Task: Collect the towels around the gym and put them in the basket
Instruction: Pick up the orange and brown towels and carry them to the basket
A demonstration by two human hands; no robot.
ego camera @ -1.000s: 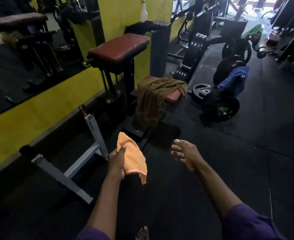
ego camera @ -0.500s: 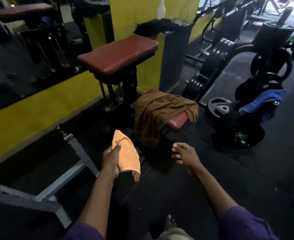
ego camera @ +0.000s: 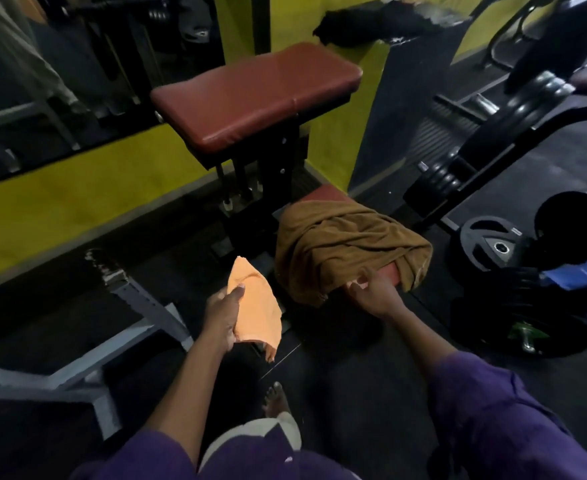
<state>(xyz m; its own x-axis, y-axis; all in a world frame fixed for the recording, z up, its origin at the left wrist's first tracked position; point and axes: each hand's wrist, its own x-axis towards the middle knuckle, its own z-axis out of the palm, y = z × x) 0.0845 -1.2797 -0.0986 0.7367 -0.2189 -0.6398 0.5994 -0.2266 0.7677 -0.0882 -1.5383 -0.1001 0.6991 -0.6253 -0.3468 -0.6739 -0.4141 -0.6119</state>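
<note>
My left hand grips a small orange towel that hangs over the floor. A large brown towel is draped over the low red seat of a gym machine. My right hand reaches its front hanging edge, fingers curled and touching the cloth; whether they grip it I cannot tell. A blue towel lies on weight plates at the right. No basket is in view.
A padded red armrest stands on a post behind the seat, with dark cloth on the ledge beyond. Weight plates lie on the floor at the right. A grey metal frame runs along the floor at the left, beside the yellow wall.
I have stepped closer to the seat. My right hand moved forward from open in the air to the brown towel's front edge. The left hand keeps holding the orange towel.
</note>
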